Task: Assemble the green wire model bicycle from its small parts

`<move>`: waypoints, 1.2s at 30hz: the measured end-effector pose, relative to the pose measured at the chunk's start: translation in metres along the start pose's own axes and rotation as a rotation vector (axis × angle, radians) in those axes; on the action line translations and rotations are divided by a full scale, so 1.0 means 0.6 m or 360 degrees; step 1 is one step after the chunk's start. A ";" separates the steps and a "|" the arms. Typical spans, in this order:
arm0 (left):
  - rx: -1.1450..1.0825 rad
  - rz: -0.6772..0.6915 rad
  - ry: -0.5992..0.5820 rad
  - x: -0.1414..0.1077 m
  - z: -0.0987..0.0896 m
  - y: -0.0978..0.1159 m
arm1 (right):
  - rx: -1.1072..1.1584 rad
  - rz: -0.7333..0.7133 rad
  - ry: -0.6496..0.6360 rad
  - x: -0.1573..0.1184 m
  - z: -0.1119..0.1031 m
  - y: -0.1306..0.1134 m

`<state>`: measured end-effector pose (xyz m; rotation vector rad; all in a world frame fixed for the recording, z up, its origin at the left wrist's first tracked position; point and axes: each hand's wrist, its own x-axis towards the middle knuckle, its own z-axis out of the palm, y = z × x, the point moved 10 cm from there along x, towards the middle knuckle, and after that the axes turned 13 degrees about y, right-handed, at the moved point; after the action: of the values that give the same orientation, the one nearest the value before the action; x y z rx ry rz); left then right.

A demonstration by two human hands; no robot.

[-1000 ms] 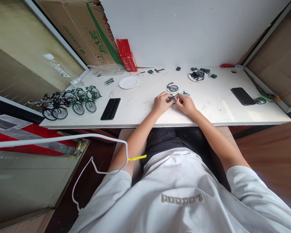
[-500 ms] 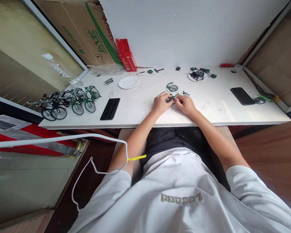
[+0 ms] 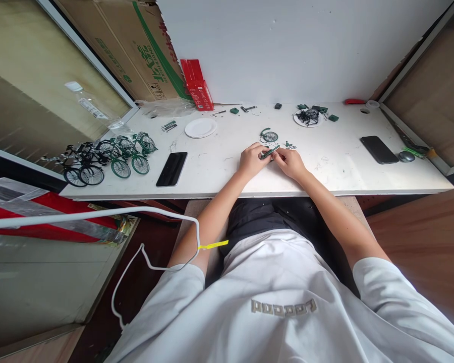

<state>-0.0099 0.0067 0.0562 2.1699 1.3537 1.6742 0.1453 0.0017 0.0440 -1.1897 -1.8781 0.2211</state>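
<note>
Over the front of the white table, my left hand (image 3: 252, 159) is closed on a small dark green model bicycle part (image 3: 269, 153), its long edge slanting up to the right. Close against it, my right hand (image 3: 289, 162) has its fingers pinched together at the part's near end; whatever lies between those fingertips is hidden. Just beyond my hands lie a model wheel with a green fender (image 3: 269, 135) and a little green piece with thin arms (image 3: 289, 145). Several finished-looking model bicycles (image 3: 123, 159), black and green, stand at the left.
White plates lie behind: one bare plate (image 3: 200, 128) and one plate (image 3: 297, 121) heaped with black parts. Phones flank me, a left phone (image 3: 171, 169) and a right phone (image 3: 379, 149). A red box (image 3: 200, 93) stands at the back; a white cable (image 3: 144, 210) crosses near my left arm.
</note>
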 end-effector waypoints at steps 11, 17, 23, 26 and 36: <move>0.0013 -0.0016 -0.0029 -0.001 0.003 -0.002 | -0.0021 -0.0020 -0.0016 -0.001 0.004 0.002; 0.0009 -0.0002 -0.0027 -0.001 0.003 0.001 | -0.0044 0.0025 -0.0001 -0.001 0.002 0.007; 0.0002 0.0020 -0.0012 -0.001 0.003 -0.004 | 0.0040 0.0036 -0.0008 -0.002 0.000 0.000; -0.0004 0.0035 -0.0012 -0.001 0.003 -0.005 | 0.0033 0.0006 -0.0037 -0.002 0.003 -0.004; 0.0014 0.0029 -0.0008 -0.001 0.002 -0.004 | -0.0117 0.0057 -0.0050 -0.003 0.010 0.010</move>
<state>-0.0104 0.0083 0.0543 2.1961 1.3471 1.6713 0.1451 0.0053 0.0363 -1.2770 -1.9074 0.1931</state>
